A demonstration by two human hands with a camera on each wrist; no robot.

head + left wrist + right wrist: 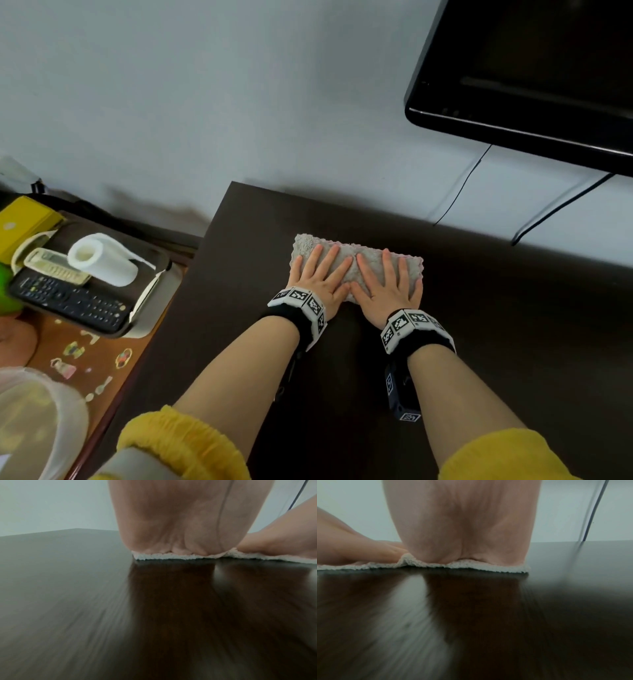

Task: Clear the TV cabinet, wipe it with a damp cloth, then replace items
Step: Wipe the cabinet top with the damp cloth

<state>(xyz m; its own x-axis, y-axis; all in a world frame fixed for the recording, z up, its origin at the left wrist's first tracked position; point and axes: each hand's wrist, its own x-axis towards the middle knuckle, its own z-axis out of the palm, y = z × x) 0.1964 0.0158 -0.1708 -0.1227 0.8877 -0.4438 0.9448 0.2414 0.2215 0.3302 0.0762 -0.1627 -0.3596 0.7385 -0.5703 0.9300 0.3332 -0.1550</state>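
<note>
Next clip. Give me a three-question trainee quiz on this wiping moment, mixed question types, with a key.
1. True or false: both hands press flat on the cloth.
2. Where do the two remotes lie? A) on the cabinet top B) on the tray to the left C) under the TV
3. Fill in: the white paper roll lies on the ____.

Key:
1. True: left hand and right hand lie side by side, fingers straight.
2. B
3. tray

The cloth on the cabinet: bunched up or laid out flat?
Laid out flat. The cloth lies as a long strip on the cabinet top, left hand and right hand pressing it with straight fingers.
</note>
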